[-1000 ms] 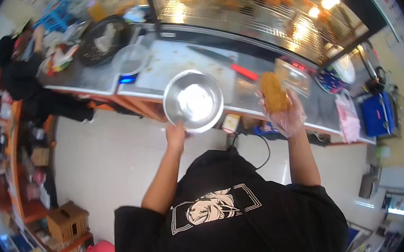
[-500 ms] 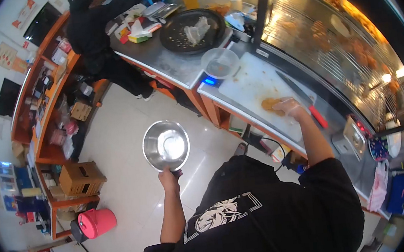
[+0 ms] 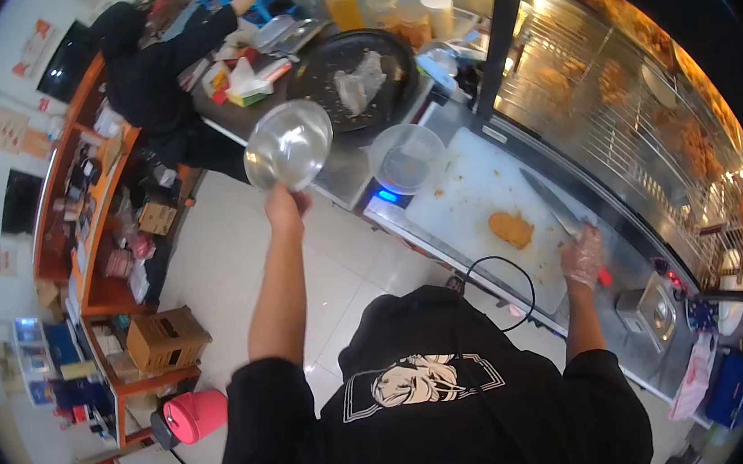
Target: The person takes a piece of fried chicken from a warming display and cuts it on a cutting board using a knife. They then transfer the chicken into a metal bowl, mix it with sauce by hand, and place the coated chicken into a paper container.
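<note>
Counter (image 3: 653, 365): metal, ran alongside lit display cabinet (image 3: 599, 117), w/ white cutting bd. (image 3: 460, 168) on top.
Fried pc. (image 3: 511, 229): lay on bd., out of both hands.
R hand (image 3: 583, 257): thin clear glove, over red handle of knife (image 3: 552, 201); blurry, couldn't tell if fingers were closed round it.
L hand (image 3: 286, 207): clamped on rim of steel bowl (image 3: 288, 141), well apart from bd.
Done, approx.: pc. was down on bd., R hand at knife.
Left: pc. looked whole, no cuts seen.
Tub (image 3: 407, 157): clear plastic, near bd.'s corner.
</note>
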The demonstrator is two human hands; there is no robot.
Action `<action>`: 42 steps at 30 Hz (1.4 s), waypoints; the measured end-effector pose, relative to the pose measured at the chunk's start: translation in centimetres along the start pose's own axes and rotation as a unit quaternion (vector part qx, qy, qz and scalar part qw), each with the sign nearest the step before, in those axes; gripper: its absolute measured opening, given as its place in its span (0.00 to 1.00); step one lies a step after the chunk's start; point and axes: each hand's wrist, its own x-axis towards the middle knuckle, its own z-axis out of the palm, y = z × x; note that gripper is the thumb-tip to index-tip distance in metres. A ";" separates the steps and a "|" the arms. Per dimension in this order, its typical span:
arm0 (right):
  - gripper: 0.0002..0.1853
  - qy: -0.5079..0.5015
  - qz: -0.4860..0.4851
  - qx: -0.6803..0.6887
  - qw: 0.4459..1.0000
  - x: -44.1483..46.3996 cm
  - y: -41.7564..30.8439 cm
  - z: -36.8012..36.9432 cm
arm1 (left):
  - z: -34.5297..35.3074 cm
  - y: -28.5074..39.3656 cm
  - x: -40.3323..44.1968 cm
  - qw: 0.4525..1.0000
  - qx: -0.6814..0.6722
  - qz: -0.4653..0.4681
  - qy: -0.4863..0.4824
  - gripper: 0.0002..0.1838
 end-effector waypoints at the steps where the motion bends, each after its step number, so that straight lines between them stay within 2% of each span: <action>1: 0.26 -0.048 0.067 -0.024 0.996 0.9 -1.0 -4.9 | 2.0 0.4 3.2 1.000 -0.004 -0.003 -0.004 0.14; 2: 0.23 -0.096 0.140 -0.052 0.984 1.3 -1.3 -7.6 | 3.7 1.0 5.9 0.999 0.039 0.009 -0.012 0.14; 4: 0.16 -0.336 0.162 -0.137 0.918 2.0 1.7 -7.8 | 7.3 1.8 10.2 0.996 0.081 0.001 -0.049 0.13; 6: 0.12 -0.279 0.140 -0.083 0.946 0.4 2.9 -6.7 | 10.6 2.7 12.6 0.992 0.094 -0.030 -0.075 0.13; 8: 0.13 -0.265 0.141 -0.105 0.948 0.5 2.0 -7.2 | 12.6 2.5 14.4 0.988 0.113 -0.062 -0.081 0.13; 10: 0.12 -0.273 0.173 -0.120 0.939 -0.2 3.0 -4.3 | 13.9 2.1 16.7 0.985 0.120 -0.096 -0.080 0.13; 12: 0.12 -0.284 0.186 -0.114 0.933 -2.2 2.5 -3.7 | 13.7 0.8 19.9 0.974 0.151 -0.114 -0.121 0.16; 14: 0.13 -0.297 0.174 -0.094 0.934 -3.3 0.4 -4.3 | 14.0 0.8 19.5 0.969 0.205 -0.086 -0.107 0.21; 16: 0.14 -0.305 0.264 -0.049 0.914 -3.9 -4.7 -7.4 | 13.8 1.6 17.3 0.972 0.183 -0.088 -0.122 0.26; 17: 0.15 -0.307 0.306 -0.026 0.901 -4.8 -6.6 -8.6 | 13.0 2.0 16.6 0.962 0.199 -0.105 -0.152 0.26; 18: 0.16 -0.328 0.292 -0.028 0.898 -6.4 -6.5 -8.2 | 12.3 1.9 16.1 0.952 0.214 -0.122 -0.180 0.25; 19: 0.17 -0.334 0.312 -0.011 0.890 -7.3 -7.3 -8.9 | 11.4 0.4 15.8 0.953 0.254 -0.009 -0.166 0.23; 21: 0.18 -0.342 0.350 0.025 0.872 -8.9 -8.9 -10.6 | 10.0 -4.1 14.1 0.913 0.316 0.220 -0.134 0.20; 23: 0.19 -0.323 0.365 0.003 0.873 -11.9 -7.9 -9.3 | 11.6 -4.0 1.6 0.857 0.298 0.318 -0.276 0.14; 24: 0.19 -0.321 0.359 0.002 0.876 -12.6 -8.3 -9.9 | 11.8 -5.3 -2.4 0.866 0.259 0.099 -0.416 0.16; 25: 0.19 -0.322 0.351 0.002 0.879 -13.0 -8.5 -10.2 | 12.2 -8.9 -3.8 0.707 0.285 0.388 -0.518 0.23; 26: 0.22 -0.322 0.319 -0.003 0.891 -14.2 -7.4 -9.4 | 13.7 -8.7 -8.2 0.654 0.329 0.340 -0.591 0.27; 27: 0.22 -0.333 0.336 0.008 0.881 -14.1 -7.8 -10.0 | 15.0 -11.7 -10.2 0.610 0.342 0.352 -0.622 0.33; 29: 0.24 -0.345 0.373 0.027 0.861 -12.3 -9.4 -12.2 | 18.0 -13.1 -14.6 0.496 0.459 0.382 -0.630 0.38; 31: 0.24 -0.352 0.349 0.006 0.869 -12.8 -8.5 -11.3 | 20.1 -15.0 -15.6 0.447 0.520 0.402 -0.607 0.38; 32: 0.21 -0.315 0.350 0.019 0.882 -13.1 -8.3 -11.2 | 20.8 -16.2 -16.1 0.423 0.551 0.408 -0.592 0.38; 35: 0.16 -0.273 0.347 0.014 0.897 -13.2 -7.1 -10.5 | 20.5 -17.6 -16.3 0.416 0.553 0.410 -0.595 0.34; 38: 0.18 -0.302 0.323 0.070 0.894 -11.4 -8.1 -11.7 | 17.5 -17.4 -18.6 0.469 0.557 0.401 -0.556 0.32; 41: 0.23 -0.310 0.265 0.190 0.893 -10.6 -10.3 -13.1 | 16.0 -17.0 -20.5 0.512 0.569 0.388 -0.513 0.32; 42: 0.25 -0.335 0.264 0.221 0.877 -10.2 -11.0 -13.0 | 16.0 -16.3 -21.0 0.529 0.567 0.392 -0.495 0.32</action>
